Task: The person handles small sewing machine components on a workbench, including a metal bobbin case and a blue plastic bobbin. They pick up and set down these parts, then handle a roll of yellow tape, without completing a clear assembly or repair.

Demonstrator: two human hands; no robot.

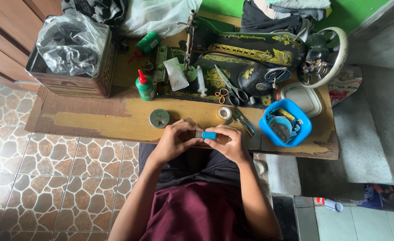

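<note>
A small blue cylinder with a silver end is held between both hands just in front of the table's near edge. My left hand pinches its silver end with thumb and fingers. My right hand grips the blue part from the other side. Both hands hover above my lap, below a worn wooden table. A black sewing machine with gold ornament stands at the back of the table.
On the table lie a round metal lid, a tape roll, scissors, a syringe, two green bottles with red caps, a blue tub of small parts and a tin box with plastic wrap.
</note>
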